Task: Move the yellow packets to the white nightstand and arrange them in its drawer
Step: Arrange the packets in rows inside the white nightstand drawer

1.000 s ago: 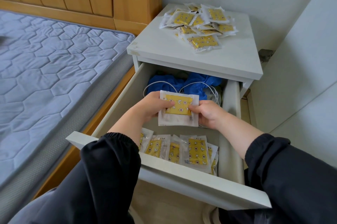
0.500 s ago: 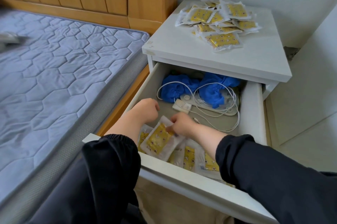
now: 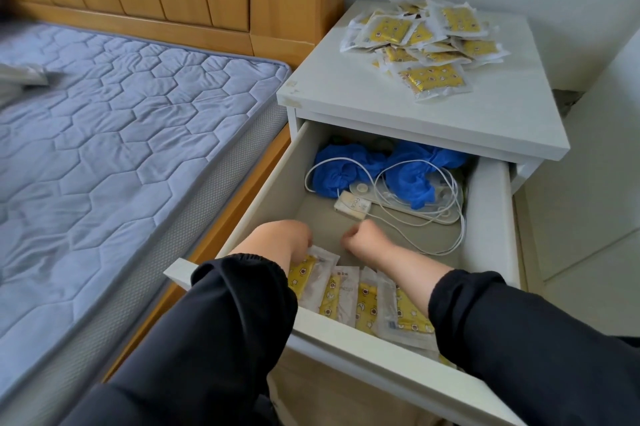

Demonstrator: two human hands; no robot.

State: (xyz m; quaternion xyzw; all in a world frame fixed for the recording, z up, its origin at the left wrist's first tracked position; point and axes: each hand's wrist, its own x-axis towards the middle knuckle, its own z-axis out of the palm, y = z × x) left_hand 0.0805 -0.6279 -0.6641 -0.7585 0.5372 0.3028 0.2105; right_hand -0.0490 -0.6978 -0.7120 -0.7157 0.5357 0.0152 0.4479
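Landmark: the open drawer [image 3: 491,217] of the nightstand [image 3: 346,89]; all places below are given from it.

Left of the drawer: a bed [image 3: 121,148], no packets seen on it.

At the drawer's front left corner: left hand [image 3: 280,242] down on the top edge of the end packet [image 3: 313,275]; its fingers are turned under and hidden, so whether it pinches or only presses cannot be told.

Along the drawer's front wall: a row [image 3: 367,301] of packets standing on edge, leaning and overlapping; part of it is hidden under the right forearm.

Mid-drawer, just behind the row: right hand [image 3: 367,238] curled into a fist, nothing seen in it, apart from the left hand.

At the drawer's back: blue cloth [image 3: 408,176] and a white cable [image 3: 450,228], well apart from the row.

Above and behind the drawer, on the nightstand top: a loose pile [image 3: 426,41] of packets, many in number.

Judgement: the step in hand is seating the end packet into the row; the task is early, most stock being unfiled.

Next move, as judged: reach to the pile, take one packet off its top, and stand it on edge against the row; the cable should be kept out of the lane.
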